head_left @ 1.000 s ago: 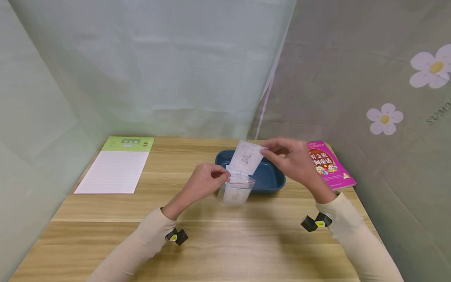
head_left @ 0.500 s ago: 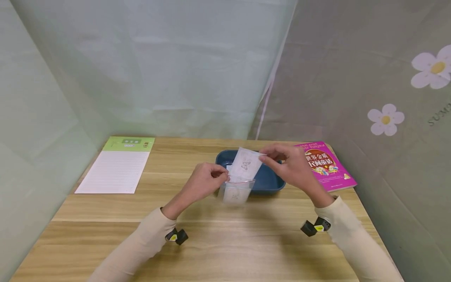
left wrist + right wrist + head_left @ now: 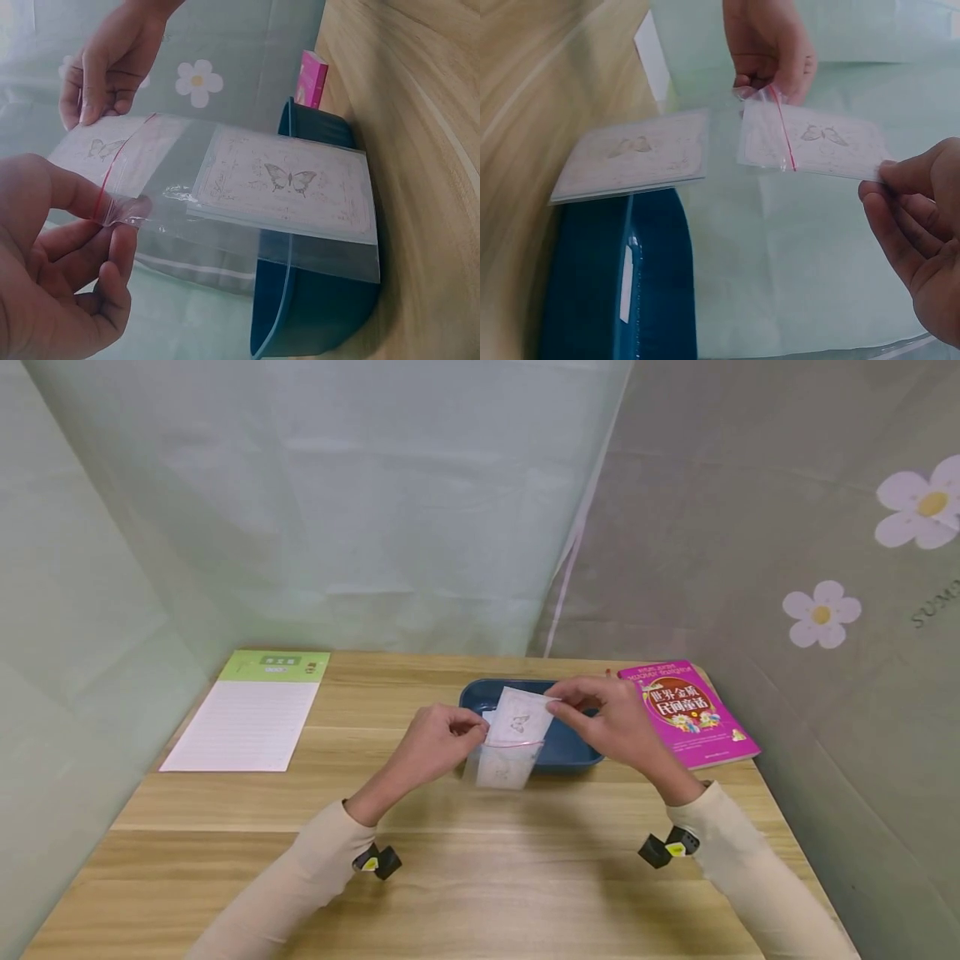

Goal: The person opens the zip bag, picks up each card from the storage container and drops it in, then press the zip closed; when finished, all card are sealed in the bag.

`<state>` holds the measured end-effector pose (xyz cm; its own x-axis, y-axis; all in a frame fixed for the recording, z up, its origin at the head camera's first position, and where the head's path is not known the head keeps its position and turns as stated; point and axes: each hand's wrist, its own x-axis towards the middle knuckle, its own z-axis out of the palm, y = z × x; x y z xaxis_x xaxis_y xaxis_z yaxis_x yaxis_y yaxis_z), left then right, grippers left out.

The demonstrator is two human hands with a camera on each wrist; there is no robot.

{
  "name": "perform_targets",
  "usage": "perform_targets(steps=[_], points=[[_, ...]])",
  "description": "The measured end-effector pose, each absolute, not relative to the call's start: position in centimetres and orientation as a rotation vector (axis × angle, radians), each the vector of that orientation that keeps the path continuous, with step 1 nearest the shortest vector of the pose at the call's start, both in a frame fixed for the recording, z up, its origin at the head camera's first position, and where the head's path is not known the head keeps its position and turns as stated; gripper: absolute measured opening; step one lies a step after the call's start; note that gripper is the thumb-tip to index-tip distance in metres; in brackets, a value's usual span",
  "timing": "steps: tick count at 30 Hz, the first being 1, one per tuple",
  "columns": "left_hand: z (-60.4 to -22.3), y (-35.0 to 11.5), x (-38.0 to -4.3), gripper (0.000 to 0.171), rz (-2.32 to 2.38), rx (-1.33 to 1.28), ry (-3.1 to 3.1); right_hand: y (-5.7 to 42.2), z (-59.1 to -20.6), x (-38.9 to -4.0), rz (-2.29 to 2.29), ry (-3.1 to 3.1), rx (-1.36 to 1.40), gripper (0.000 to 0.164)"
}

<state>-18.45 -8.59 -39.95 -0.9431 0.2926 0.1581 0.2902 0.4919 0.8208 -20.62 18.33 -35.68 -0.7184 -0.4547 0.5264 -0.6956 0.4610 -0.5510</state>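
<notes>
My left hand pinches the upper left corner of a clear zip bag with a red seal line. Inside the bag's lower part lies a stack of pale butterfly-printed cards. My right hand pinches the upper right corner of one butterfly card. That card's lower end is inside the bag mouth, past the red line, as the right wrist view shows. Both hands hold bag and card in front of and above a dark blue box. A white slip shows in the box.
A lined writing pad with a green header lies on the wooden table at the left. At the back right lies a pink book. Fabric curtains stand behind and at both sides.
The right hand has come down and slightly left with its card. The card's lower edge, above the bag mouth before, is now inside it. The left hand and the bag have barely moved.
</notes>
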Motion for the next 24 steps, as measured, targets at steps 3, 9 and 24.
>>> perform_targets(steps=[3, 9, 24], points=[[-39.9, -8.6, -18.4, 0.018, 1.481, 0.516, 2.722, 18.3, -36.0, -20.7, 1.123, -2.424, 0.970, 0.013], [-39.8, -8.5, -18.3, 0.018, 1.481, 0.515, 2.727, 18.3, -36.3, -20.7, 1.138, -2.431, 0.985, 0.014], [-39.6, -8.5, -18.3, 0.017, 1.498, 0.552, 2.725, 17.8, -38.2, -20.4, 1.186, -2.451, 1.012, 0.010]])
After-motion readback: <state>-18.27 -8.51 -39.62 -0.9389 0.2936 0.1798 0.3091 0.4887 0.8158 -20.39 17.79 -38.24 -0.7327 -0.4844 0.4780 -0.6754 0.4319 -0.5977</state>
